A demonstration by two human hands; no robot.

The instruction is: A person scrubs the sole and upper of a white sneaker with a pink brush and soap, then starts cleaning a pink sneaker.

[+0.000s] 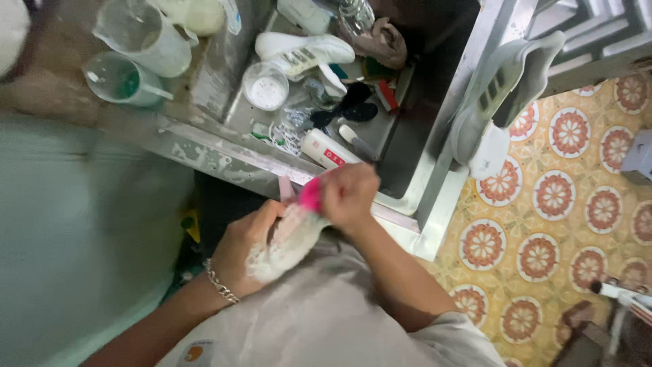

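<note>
1. Insole, white, foamy and soap-lathered [285,245], was held just above the person's lap, beside the near edge of the steel sink [407,170].
2. Its long axis was seen to run diagonally, from the lower left up towards the upper right, with the upper end pointed at the sink.
3. It was cupped from below by the left hand [241,248], whose fingers were curled closed around its lower half.
4. A small pink-handled brush [310,195] was gripped in the right hand [350,194], which was closed tight on it, and was pressed on the insole's upper end.
5. Scrubbing would probably be done best in short strokes along the length, with the insole kept braced from beneath so that it did not fold.
6. A white sneaker with dark stripes [305,51], a round clear tub of white powder [266,87] and a white tube [329,151] were lying in the sink.
7. A second sneaker [496,88] was propped on the sink's right rim.
</note>
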